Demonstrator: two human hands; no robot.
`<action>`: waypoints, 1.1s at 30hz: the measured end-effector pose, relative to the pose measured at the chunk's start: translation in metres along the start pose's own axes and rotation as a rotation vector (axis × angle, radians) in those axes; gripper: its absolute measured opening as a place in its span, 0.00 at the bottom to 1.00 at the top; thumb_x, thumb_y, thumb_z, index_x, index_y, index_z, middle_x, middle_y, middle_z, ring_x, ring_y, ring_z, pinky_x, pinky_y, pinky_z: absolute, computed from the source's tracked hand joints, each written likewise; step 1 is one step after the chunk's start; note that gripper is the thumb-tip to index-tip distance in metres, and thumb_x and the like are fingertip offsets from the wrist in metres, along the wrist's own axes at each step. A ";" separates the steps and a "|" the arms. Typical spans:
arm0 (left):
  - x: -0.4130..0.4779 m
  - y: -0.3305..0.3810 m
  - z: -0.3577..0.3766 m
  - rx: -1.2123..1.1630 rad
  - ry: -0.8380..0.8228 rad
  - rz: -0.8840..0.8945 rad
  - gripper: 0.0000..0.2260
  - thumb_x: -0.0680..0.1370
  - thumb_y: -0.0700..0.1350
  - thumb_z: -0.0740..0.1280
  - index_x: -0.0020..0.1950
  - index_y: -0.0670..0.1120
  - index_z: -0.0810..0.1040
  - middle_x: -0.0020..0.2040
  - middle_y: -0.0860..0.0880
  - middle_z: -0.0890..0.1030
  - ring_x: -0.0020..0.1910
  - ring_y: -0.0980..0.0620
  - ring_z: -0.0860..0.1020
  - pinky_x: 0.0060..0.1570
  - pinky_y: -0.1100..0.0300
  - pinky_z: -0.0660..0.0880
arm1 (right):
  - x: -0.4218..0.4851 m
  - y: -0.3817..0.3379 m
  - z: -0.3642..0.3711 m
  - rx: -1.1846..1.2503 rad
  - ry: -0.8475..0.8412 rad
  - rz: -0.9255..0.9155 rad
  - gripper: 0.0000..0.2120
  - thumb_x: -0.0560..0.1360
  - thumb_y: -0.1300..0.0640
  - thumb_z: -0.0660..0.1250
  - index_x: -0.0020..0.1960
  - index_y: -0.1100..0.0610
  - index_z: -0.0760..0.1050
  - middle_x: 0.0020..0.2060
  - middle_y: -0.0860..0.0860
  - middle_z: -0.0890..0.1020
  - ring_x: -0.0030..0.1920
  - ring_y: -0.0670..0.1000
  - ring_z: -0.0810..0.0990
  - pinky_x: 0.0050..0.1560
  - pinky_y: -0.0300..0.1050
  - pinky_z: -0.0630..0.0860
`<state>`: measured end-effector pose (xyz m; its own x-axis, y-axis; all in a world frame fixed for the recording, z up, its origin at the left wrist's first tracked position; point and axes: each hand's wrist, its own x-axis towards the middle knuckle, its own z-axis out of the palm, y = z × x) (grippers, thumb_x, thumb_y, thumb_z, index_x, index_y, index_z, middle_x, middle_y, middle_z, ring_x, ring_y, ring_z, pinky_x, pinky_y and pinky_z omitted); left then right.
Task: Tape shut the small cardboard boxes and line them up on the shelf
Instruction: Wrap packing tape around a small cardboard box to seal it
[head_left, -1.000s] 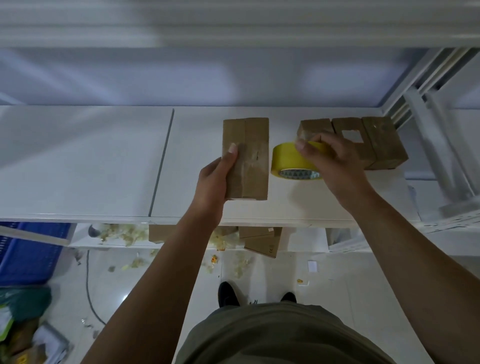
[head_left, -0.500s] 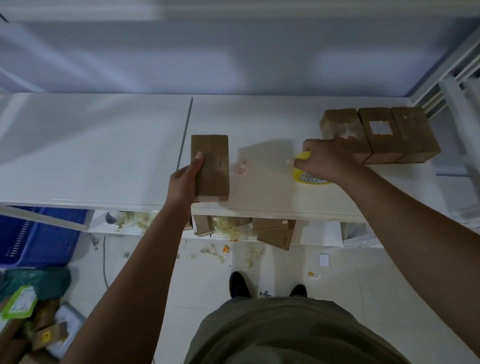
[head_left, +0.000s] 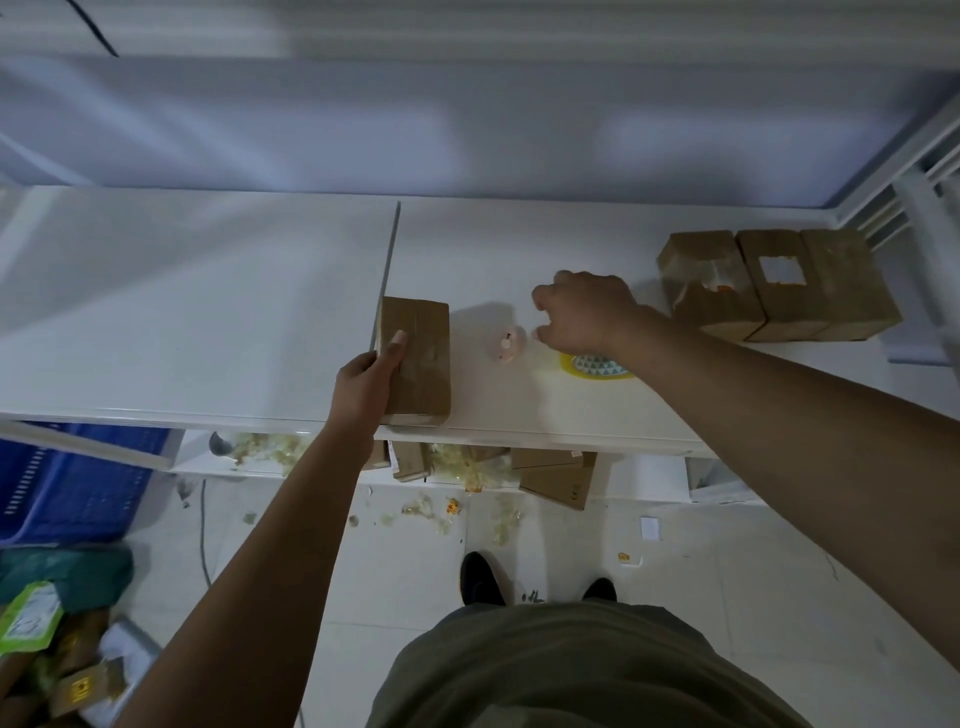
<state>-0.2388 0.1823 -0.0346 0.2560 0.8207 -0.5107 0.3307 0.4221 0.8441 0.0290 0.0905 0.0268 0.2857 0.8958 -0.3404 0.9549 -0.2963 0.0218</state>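
Your left hand (head_left: 363, 382) grips box (head_left: 422, 358) left of tape roll (head_left: 597, 366), thumb on top; right hand (head_left: 587, 312) hovers over roll, loosely curled, empty.

Dim, cool light. Pale blue-white wall (head_left: 467, 119) runs across 12 o'clock, with two soft bright patches on it. White flat-topped shelf board (head_left: 182, 312) spans the middle, split by a thin grey seam strip (head_left: 387, 265). White metal upright rack frame (head_left: 924, 187) at 2 o'clock. Pale glossy tiled floor (head_left: 727, 571) at 6 o'clock, strewn with yellowish shredded scraps (head_left: 498, 519). Blue slatted plastic crate (head_left: 67, 483) sits low at 9 o'clock.
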 end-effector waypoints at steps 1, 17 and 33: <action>0.001 -0.002 -0.002 0.007 -0.009 0.002 0.16 0.80 0.63 0.72 0.50 0.50 0.85 0.45 0.49 0.89 0.43 0.51 0.88 0.42 0.57 0.83 | 0.003 -0.006 0.001 0.012 0.014 -0.026 0.20 0.82 0.47 0.63 0.72 0.50 0.74 0.67 0.56 0.76 0.64 0.60 0.78 0.56 0.52 0.74; 0.017 -0.006 -0.007 0.003 -0.080 0.028 0.16 0.80 0.64 0.71 0.50 0.51 0.85 0.39 0.57 0.89 0.38 0.59 0.87 0.34 0.68 0.80 | 0.016 -0.035 -0.003 0.150 -0.018 -0.096 0.07 0.80 0.51 0.68 0.45 0.50 0.73 0.45 0.51 0.80 0.45 0.57 0.79 0.43 0.47 0.70; 0.020 -0.010 -0.014 -0.004 -0.092 0.011 0.25 0.75 0.70 0.73 0.55 0.50 0.89 0.50 0.48 0.90 0.51 0.47 0.89 0.54 0.51 0.85 | -0.010 -0.039 -0.004 1.033 0.263 0.034 0.07 0.86 0.59 0.59 0.64 0.55 0.72 0.50 0.52 0.86 0.43 0.50 0.88 0.51 0.49 0.84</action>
<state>-0.2495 0.1998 -0.0515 0.3425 0.7866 -0.5137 0.3236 0.4146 0.8505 -0.0102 0.0947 0.0333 0.4375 0.8886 -0.1378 0.4498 -0.3490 -0.8221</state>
